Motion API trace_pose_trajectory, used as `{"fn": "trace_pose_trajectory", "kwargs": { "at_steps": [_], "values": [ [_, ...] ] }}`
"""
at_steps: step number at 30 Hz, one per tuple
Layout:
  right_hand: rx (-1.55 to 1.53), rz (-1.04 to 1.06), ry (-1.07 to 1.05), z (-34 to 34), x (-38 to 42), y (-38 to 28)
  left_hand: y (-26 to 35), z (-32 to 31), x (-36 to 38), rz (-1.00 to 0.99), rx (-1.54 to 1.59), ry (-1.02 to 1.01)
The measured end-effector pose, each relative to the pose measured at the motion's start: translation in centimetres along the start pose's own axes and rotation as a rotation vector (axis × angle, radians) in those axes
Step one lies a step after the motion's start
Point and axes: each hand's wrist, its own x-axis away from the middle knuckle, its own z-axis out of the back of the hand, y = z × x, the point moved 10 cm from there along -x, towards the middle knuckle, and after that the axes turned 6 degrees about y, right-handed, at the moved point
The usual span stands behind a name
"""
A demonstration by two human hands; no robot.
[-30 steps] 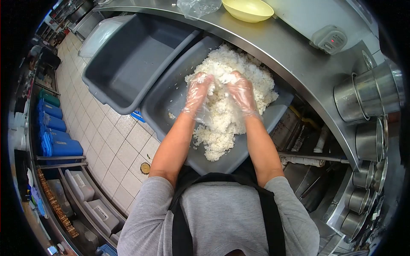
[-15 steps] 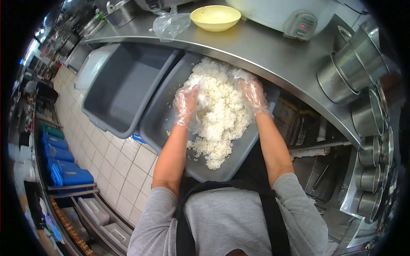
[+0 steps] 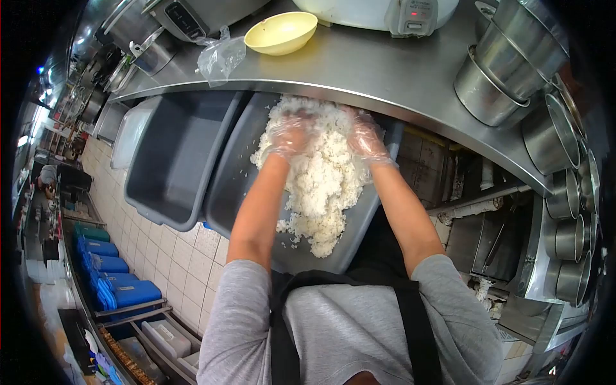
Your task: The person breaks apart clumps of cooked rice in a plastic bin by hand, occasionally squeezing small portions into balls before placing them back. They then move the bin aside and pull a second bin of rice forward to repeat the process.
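Observation:
A long heap of cooked white rice point(image 3: 321, 183) lies in a grey plastic tub point(image 3: 221, 202). My left hand point(image 3: 292, 133), in a clear plastic glove, rests on the far left part of the heap. Its fingers stretch forward into the rice, and their tips are blurred. On the heap's right side is my right hand point(image 3: 367, 140), gloved the same way. Its fingers extend toward the far end, with the tips partly hidden by rice. Both hands appear open, palms against the rice.
A second grey tub point(image 3: 176, 154) stands to the left. Along the far side runs a steel counter point(image 3: 359, 61) with a yellow bowl point(image 3: 280, 33), a plastic bag point(image 3: 221, 59), a white rice cooker point(image 3: 366, 13) and stacked metal pots point(image 3: 487, 90). Blue containers point(image 3: 131, 292) sit lower left.
My left hand has moved forward and inward over the far part of the heap. My right hand has shifted slightly along its side. The camera view has turned a little.

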Motion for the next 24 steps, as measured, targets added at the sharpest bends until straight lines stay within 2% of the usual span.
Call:
{"fn": "trace_pose_trajectory", "kwargs": {
  "at_steps": [1, 2, 3, 4, 5, 7, 8, 9, 10, 11, 12, 14, 16, 18, 20, 22, 24],
  "values": [
    [-0.002, 0.000, -0.011, -0.3, 0.1, 0.0, 0.4, 1.9, 1.2, -0.021, 0.032, 0.026],
    [0.027, -0.046, 0.031, 0.1, 0.2, 0.3, -0.7, 1.6, 2.6, 0.113, -0.042, -0.124],
    [0.054, -0.091, 0.075, 0.6, 0.3, 0.4, -1.3, 1.3, 4.2, 0.121, -0.044, -0.133],
    [0.037, -0.105, 0.026, 0.5, 0.3, 0.3, -2.5, 0.8, 5.8, 0.182, 0.022, -0.149],
    [0.054, -0.052, 0.081, 0.8, 0.2, 0.1, -3.5, 0.2, 7.4, 0.243, 0.088, -0.164],
    [0.043, 0.023, 0.167, -1.0, -0.5, 1.5, -2.9, 1.7, 9.6, 0.281, 0.025, -0.225],
    [-0.210, -0.038, 0.126, -6.5, -1.3, 6.1, -3.3, 1.5, 11.1, 0.372, 0.027, -0.341],
    [-0.214, -0.033, 0.116, -6.5, -0.9, 5.8, -3.8, 0.9, 12.6, 0.463, 0.031, -0.457],
    [-0.436, -0.059, 0.071, -5.9, -0.6, 5.1, -5.2, 1.7, 13.5, 0.506, 0.033, -0.231],
    [-0.657, -0.090, 0.028, -5.1, -0.2, 4.5, -6.3, 0.6, 14.5, 0.510, 0.033, -0.233],
    [-0.707, -0.131, -0.020, -2.3, 0.4, 2.1, -6.3, 1.3, 14.9, 0.530, 0.034, -0.299],
    [-0.648, -0.122, 0.018, -2.0, 0.7, 1.5, -5.8, 2.6, 15.3, 0.552, 0.039, -0.366],
    [-0.587, -0.108, 0.063, -0.3, 0.8, -0.1, -5.3, 4.6, 14.9, 0.561, 0.053, -0.308],
    [-0.177, -0.028, 0.150, 2.9, 1.5, -2.7, -4.0, 7.4, 13.9, 0.565, 0.060, -0.279],
    [-0.225, 0.000, 0.129, 2.2, 1.4, -2.4, 0.8, 8.1, 12.5, 0.314, -0.121, -0.526],
    [-0.271, 0.025, 0.110, 2.6, 1.2, -2.9, 5.3, 9.9, 12.3, 0.008, -0.176, -0.257],
    [-0.142, -0.094, 0.010, 2.8, 1.2, -2.9, 9.1, 8.6, 12.8, -0.141, -0.195, -0.258]
  ]
}}
